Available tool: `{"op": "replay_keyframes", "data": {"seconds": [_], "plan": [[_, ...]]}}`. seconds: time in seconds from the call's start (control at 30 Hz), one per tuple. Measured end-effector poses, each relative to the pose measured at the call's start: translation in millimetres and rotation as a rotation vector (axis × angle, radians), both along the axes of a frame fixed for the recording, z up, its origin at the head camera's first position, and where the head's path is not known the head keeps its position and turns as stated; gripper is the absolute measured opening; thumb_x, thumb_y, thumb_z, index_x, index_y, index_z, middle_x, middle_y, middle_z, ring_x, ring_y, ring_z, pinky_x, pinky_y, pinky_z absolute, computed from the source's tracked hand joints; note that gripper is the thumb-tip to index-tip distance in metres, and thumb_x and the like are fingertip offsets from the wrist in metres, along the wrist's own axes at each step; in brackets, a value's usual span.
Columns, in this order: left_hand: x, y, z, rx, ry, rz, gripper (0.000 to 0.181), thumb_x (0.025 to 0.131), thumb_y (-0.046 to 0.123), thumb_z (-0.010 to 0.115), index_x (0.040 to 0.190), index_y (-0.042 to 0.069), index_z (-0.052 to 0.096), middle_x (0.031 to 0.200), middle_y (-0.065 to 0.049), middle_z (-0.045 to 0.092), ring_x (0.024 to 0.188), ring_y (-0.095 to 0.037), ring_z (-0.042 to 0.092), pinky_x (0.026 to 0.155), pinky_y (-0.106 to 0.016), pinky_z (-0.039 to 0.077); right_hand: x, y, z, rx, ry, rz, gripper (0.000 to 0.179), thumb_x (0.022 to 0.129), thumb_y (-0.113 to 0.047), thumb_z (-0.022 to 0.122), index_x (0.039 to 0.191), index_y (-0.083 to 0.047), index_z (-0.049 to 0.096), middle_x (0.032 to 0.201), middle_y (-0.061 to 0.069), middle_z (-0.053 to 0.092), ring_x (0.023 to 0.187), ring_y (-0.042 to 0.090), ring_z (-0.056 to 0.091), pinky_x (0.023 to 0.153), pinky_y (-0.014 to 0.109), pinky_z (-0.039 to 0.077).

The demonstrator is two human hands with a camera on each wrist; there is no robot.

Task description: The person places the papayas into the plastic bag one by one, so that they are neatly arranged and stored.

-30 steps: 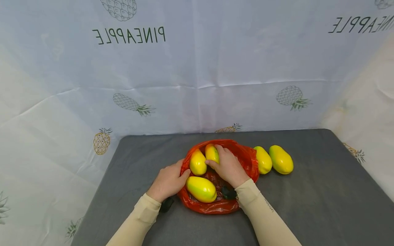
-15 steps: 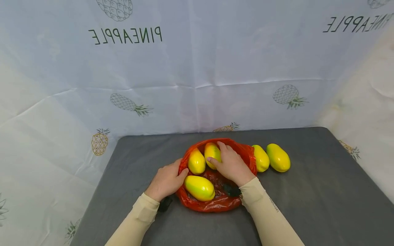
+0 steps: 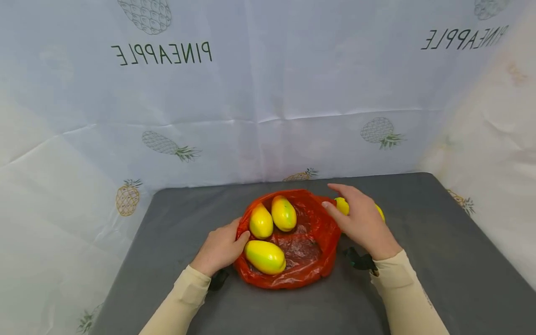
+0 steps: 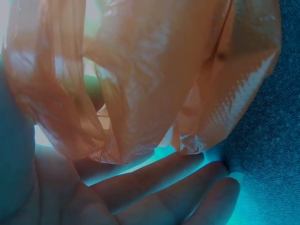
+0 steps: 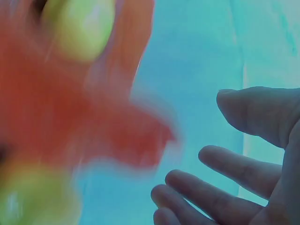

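Observation:
A red plastic bag point(image 3: 289, 281) lies with its mouth spread wide. Inside it are three yellow mangoes: one at the back left point(image 3: 261, 222), one at the back middle point(image 3: 284, 214) and a larger one in front point(image 3: 265, 257). My left hand point(image 3: 222, 246) holds the bag's left rim, thumb inside and fingers outside; the left wrist view has the fingers point(image 4: 154, 187) under the crumpled plastic. Past the bag's right rim is my right hand point(image 3: 366, 223), fingers spread and holding nothing. It partly covers two more mangoes, one beside the bag point(image 3: 342, 205) and one farther right point(image 3: 380, 213).
Everything lies on a dark grey table point(image 3: 188, 204). Behind and at both sides hangs a white cloth point(image 3: 268, 83) printed with pineapples. A dark wrist device point(image 3: 360, 259) sits below my right wrist, close to the bag's right side.
My right hand has let go of the back middle mango in the bag and moved right, out over the two mangoes outside. The left hand keeps hold of the rim. The view has shifted slightly.

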State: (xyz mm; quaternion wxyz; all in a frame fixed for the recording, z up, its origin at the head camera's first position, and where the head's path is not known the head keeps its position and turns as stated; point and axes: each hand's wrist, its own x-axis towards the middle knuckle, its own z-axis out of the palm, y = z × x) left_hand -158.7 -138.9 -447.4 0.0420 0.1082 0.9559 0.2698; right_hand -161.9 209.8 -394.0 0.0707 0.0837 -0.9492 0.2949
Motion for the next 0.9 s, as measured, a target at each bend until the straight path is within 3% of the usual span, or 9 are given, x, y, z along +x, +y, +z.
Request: {"op": "replay_keyframes", "data": {"seconds": [0.2, 0.33, 0.5, 0.73, 0.9], "plan": [[1.0, -3.8, -1.8, -0.009, -0.005, 0.007, 0.049, 0.108, 0.036, 0.063, 0.151, 0.013, 0.06, 0.133, -0.008, 0.076, 0.104, -0.029, 0.076, 0.098, -0.057, 0.061, -7.5, 54.0, -14.0, 0.036, -0.08, -0.132, 0.072, 0.109, -0.048, 0.06, 0.162, -0.002, 0.044, 0.161, 0.031, 0.049, 0.145, 0.055, 0.046, 0.116, 0.075, 0.039], [0.9, -4.0, -2.4, -0.006, -0.009, 0.01, 0.048, 0.108, 0.036, 0.063, 0.151, 0.013, 0.06, 0.132, -0.007, 0.077, 0.103, -0.029, 0.076, 0.097, -0.057, 0.061, -11.3, 76.3, -22.9, 0.052, -0.155, -0.158, 0.08, 0.109, -0.053, 0.057, 0.164, 0.002, 0.038, 0.162, 0.037, 0.042, 0.146, 0.06, 0.041, 0.115, 0.078, 0.037], [0.6, -2.9, -2.4, -0.003, -0.013, 0.011, 0.047, 0.108, 0.036, 0.063, 0.15, 0.013, 0.061, 0.13, -0.008, 0.077, 0.1, -0.027, 0.075, 0.095, -0.056, 0.062, -14.3, 89.6, -28.5, 0.058, -0.22, -0.175, 0.087, 0.108, -0.059, 0.054, 0.165, 0.003, 0.033, 0.163, 0.039, 0.039, 0.144, 0.062, 0.041, 0.113, 0.077, 0.039], [-1.2, -1.9, -1.9, -0.012, -0.003, -0.003, 0.048, 0.108, 0.036, 0.063, 0.15, 0.012, 0.06, 0.131, -0.008, 0.077, 0.1, -0.028, 0.076, 0.096, -0.057, 0.062, -17.5, 98.2, -39.8, 0.061, -0.303, -0.184, 0.096, 0.106, -0.067, 0.05, 0.166, 0.005, 0.03, 0.157, 0.041, 0.045, 0.136, 0.059, 0.052, 0.107, 0.074, 0.047], [-2.6, -0.8, -2.3, -0.02, -0.001, -0.007, 0.048, 0.108, 0.036, 0.063, 0.15, 0.012, 0.06, 0.131, -0.009, 0.077, 0.1, -0.028, 0.076, 0.096, -0.057, 0.062, -18.7, 100.0, -46.1, 0.063, -0.339, -0.19, 0.098, 0.105, -0.07, 0.05, 0.166, 0.004, 0.028, 0.159, 0.04, 0.044, 0.138, 0.059, 0.051, 0.109, 0.074, 0.046]]}}
